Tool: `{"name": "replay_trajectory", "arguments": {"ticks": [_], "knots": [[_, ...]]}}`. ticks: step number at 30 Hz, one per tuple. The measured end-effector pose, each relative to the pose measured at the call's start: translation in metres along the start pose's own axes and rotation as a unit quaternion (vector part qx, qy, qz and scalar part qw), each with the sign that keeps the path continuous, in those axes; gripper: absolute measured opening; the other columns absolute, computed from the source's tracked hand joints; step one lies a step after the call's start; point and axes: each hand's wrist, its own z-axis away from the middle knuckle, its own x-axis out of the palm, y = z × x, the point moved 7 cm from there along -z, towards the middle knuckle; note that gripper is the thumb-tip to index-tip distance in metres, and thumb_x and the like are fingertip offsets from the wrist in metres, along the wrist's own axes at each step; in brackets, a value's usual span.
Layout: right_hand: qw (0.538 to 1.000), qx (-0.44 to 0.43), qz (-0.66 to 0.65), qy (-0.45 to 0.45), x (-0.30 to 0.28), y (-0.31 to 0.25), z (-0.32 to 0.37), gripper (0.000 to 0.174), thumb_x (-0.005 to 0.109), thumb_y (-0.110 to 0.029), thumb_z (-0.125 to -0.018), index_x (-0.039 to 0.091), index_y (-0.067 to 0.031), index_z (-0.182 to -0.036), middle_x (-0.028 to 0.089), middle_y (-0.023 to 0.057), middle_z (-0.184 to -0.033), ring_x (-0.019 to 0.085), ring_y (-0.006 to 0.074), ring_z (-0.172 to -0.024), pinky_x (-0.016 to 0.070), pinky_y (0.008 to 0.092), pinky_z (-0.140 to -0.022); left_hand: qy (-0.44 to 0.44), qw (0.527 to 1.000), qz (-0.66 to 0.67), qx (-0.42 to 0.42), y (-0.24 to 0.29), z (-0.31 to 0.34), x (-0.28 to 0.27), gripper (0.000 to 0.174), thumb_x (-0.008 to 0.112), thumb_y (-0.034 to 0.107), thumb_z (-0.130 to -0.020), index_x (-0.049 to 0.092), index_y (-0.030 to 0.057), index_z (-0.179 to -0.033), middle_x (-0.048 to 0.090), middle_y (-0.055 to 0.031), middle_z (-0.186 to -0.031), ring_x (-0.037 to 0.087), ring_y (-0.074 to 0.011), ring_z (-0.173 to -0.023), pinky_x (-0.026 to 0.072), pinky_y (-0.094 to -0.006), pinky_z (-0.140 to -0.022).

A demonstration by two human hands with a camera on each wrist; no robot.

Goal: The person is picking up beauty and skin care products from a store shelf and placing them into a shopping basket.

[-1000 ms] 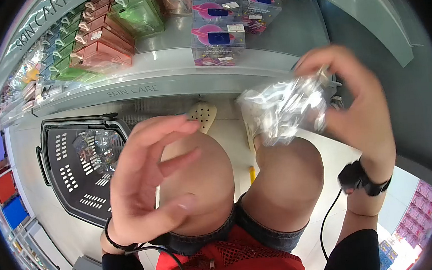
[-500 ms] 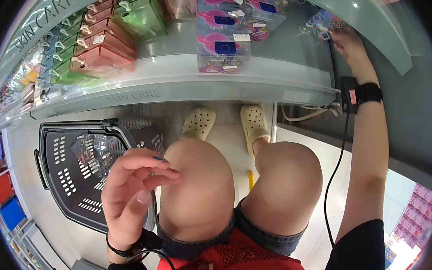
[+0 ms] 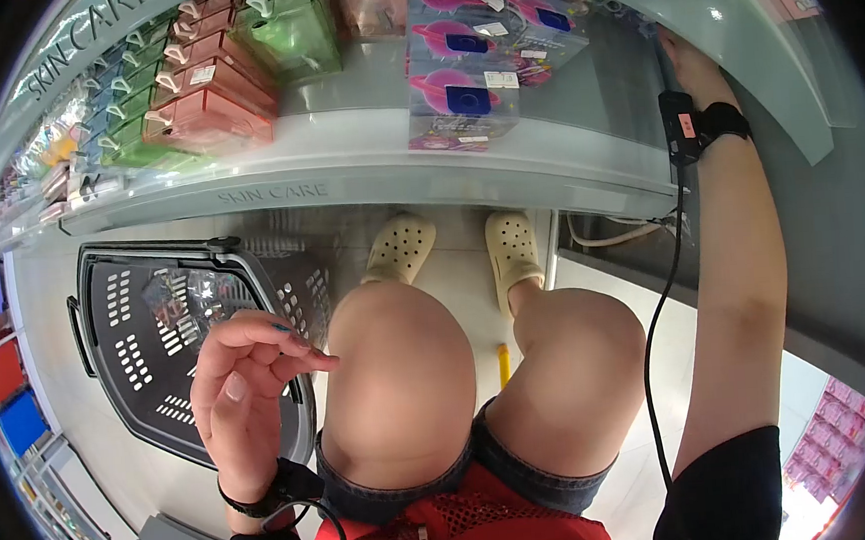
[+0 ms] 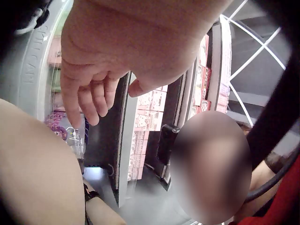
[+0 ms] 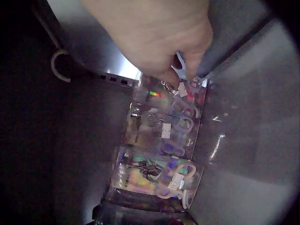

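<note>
My right hand (image 3: pixel 691 66) reaches deep into the far right end of the shelf, its fingertips mostly hidden there. In the right wrist view its fingers pinch the light blue plastic loop (image 5: pixel 179 66) of a clear package (image 5: pixel 152 96) with a white price sticker. That package is at the back of a row of similar shiny packages (image 5: pixel 145 173), which carry pale plastic loops and stickers. My left hand (image 3: pixel 245 383) hangs in the air beside my knee and above the edge of the basket, fingers loosely bent and holding nothing.
A dark basket (image 3: pixel 110 393) with clear packages (image 3: pixel 189 297) inside stands on the floor at the left. Boxes with pink planet prints (image 3: pixel 461 97) and red and green cases (image 3: pixel 211 115) fill the shelf (image 3: pixel 376 184). A cable (image 3: pixel 663 334) hangs from my right wrist.
My right hand first held a shiny clear package near my knees, carried it to the right end of the shelf, then reached deeper in. My left hand lowered and drew back toward the basket.
</note>
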Motion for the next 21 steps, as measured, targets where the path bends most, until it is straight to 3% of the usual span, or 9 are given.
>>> {"name": "replay_trajectory", "arguments": {"ticks": [2, 4, 5, 7, 11, 13, 18, 20, 21], "knots": [[1.0, -0.004, 0.017, -0.008, 0.007, -0.005, 0.008, 0.04, 0.067, -0.008, -0.087, 0.048, -0.0076, -0.123, 0.057, 0.0085, -0.116, 0.058, 0.019, -0.108, 0.0498, 0.0323, -0.096, 0.001, 1.0, 0.005, 0.001, -0.001, 0.001, 0.0, 0.042, 0.046, 0.033, -0.094, 0.052, -0.0082, -0.104, 0.055, -0.0148, -0.096, 0.063, -0.0254, -0.089, 0.0568, -0.044, -0.079], [0.981, -0.058, 0.178, -0.041, 0.042, -0.041, 0.05, 0.039, 0.064, -0.008, -0.089, 0.047, -0.0051, -0.124, 0.056, 0.0108, -0.12, 0.057, 0.0223, -0.112, 0.05, 0.035, -0.098, 0.001, 1.0, 0.01, 0.002, -0.001, 0.0, 0.0, 0.042, 0.046, 0.032, -0.095, 0.052, -0.0081, -0.104, 0.055, -0.0147, -0.095, 0.062, -0.025, -0.088, 0.057, -0.0439, -0.078], [0.982, -0.058, 0.178, -0.042, 0.045, -0.04, 0.049, 0.039, 0.064, -0.008, -0.089, 0.047, -0.0051, -0.124, 0.056, 0.0108, -0.12, 0.057, 0.0223, -0.112, 0.05, 0.035, -0.098, -0.002, 1.0, 0.005, 0.003, 0.0, 0.0, -0.001, 0.042, 0.046, 0.032, -0.095, 0.052, -0.0079, -0.104, 0.055, -0.0147, -0.095, 0.062, -0.0247, -0.088, 0.057, -0.0438, -0.078], [0.999, -0.01, -0.027, -0.039, 0.048, -0.034, 0.043, 0.038, 0.058, -0.009, -0.094, 0.043, -0.0023, -0.128, 0.052, 0.0158, -0.126, 0.056, 0.0286, -0.114, 0.0484, 0.0392, -0.101, -0.005, 1.0, 0.001, 0.005, 0.001, -0.001, -0.002, 0.042, 0.045, 0.033, -0.095, 0.052, -0.0078, -0.103, 0.055, -0.0148, -0.096, 0.062, -0.0245, -0.088, 0.057, -0.0436, -0.078], [0.998, 0.025, -0.024, -0.05, 0.073, -0.051, 0.069, 0.037, 0.048, -0.012, -0.098, 0.039, 0.0014, -0.132, 0.048, 0.0212, -0.131, 0.056, 0.0343, -0.115, 0.0467, 0.0416, -0.103, 0.014, 1.0, -0.026, 0.01, 0.003, -0.001, -0.004, 0.042, 0.045, 0.036, -0.095, 0.051, -0.0047, -0.101, 0.053, -0.0125, -0.093, 0.061, -0.0215, -0.085, 0.0571, -0.0405, -0.076], [0.994, 0.111, 0.011, 0.014, 0.072, -0.047, 0.082, 0.04, 0.042, -0.015, -0.1, 0.036, 0.0028, -0.135, 0.043, 0.0236, -0.135, 0.055, 0.0356, -0.116, 0.0452, 0.0426, -0.104, 0.028, 0.998, -0.048, 0.008, 0.004, -0.002, -0.006, 0.042, 0.044, 0.039, -0.095, 0.05, -0.0016, -0.1, 0.052, -0.0101, -0.09, 0.059, -0.019, -0.081, 0.0572, -0.0379, -0.074], [0.987, 0.15, 0.027, 0.056, 0.059, -0.027, 0.07, 0.034, 0.048, -0.011, -0.094, 0.05, 0.0009, -0.126, 0.052, 0.0194, -0.131, 0.055, 0.0278, -0.118, 0.0468, 0.0389, -0.096, 0.038, 0.998, -0.042, 0.008, 0.003, 0.0, -0.015, 0.041, 0.044, 0.038, -0.095, 0.05, -0.0023, -0.101, 0.053, -0.011, -0.093, 0.06, -0.0197, -0.082, 0.0561, -0.0387, -0.076], [0.993, 0.053, 0.059, -0.092, 0.055, -0.011, 0.038, 0.036, 0.049, -0.028, -0.099, 0.049, -0.0037, -0.125, 0.058, 0.0137, -0.12, 0.059, 0.0253, -0.108, 0.0502, 0.0387, -0.092, 0.044, 0.998, -0.051, 0.013, 0.005, 0.001, -0.019, 0.041, 0.044, 0.038, -0.095, 0.05, -0.0027, -0.101, 0.053, -0.0111, -0.093, 0.06, -0.0199, -0.082, 0.0553, -0.0382, -0.076], [0.992, 0.052, 0.058, -0.094, 0.054, -0.007, 0.037, 0.036, 0.049, -0.028, -0.099, 0.049, -0.0037, -0.125, 0.058, 0.0137, -0.12, 0.059, 0.0253, -0.108, 0.0502, 0.0387, -0.092, 0.05, 0.997, -0.06, 0.018, 0.006, 0.001, -0.021, 0.042, 0.044, 0.038, -0.095, 0.05, -0.003, -0.101, 0.054, -0.0112, -0.093, 0.06, -0.02, -0.083, 0.0546, -0.0378, -0.077]]}}
